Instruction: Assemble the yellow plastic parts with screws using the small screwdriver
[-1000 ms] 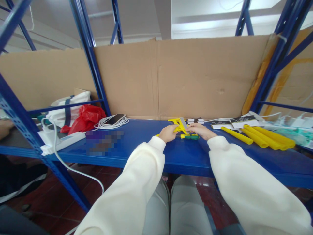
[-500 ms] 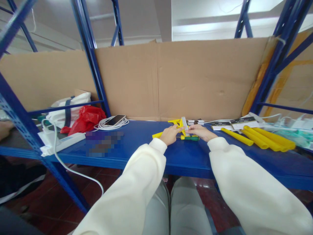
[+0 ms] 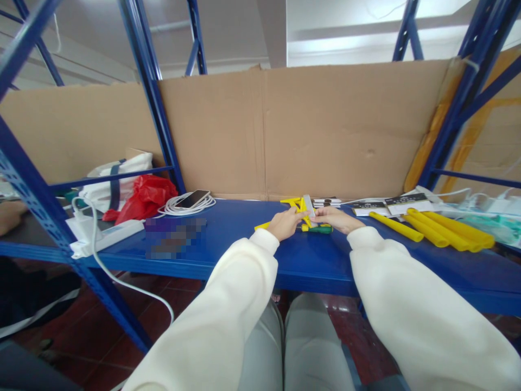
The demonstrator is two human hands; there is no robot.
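Observation:
Over the blue shelf, my left hand [image 3: 285, 224] is closed, its fingertips pinching a yellow plastic piece [image 3: 303, 205]. Close by on the right, my right hand [image 3: 334, 218] is closed too, its fingertips on a pale grey flat strip [image 3: 309, 205] that stands upright against the yellow piece. Fingers hide how the two parts join. Just below the hands lies a green and yellow screwdriver [image 3: 319, 229]. A yellow tube end [image 3: 261, 226] sticks out left of my left hand, mostly hidden by it.
Several yellow tubes [image 3: 435, 231] lie at the right, in front of black-and-white packets [image 3: 408, 203]. At the left are a phone [image 3: 194, 199] on a coiled white cable, a red plastic bag [image 3: 152, 193] and a white power strip [image 3: 118, 233]. Cardboard [image 3: 325, 130] walls the back. Another person's hand [image 3: 10, 216] shows far left.
Almost nothing differs. The view has shifted very slightly, and both hands keep their grip on the yellow piece and grey strip.

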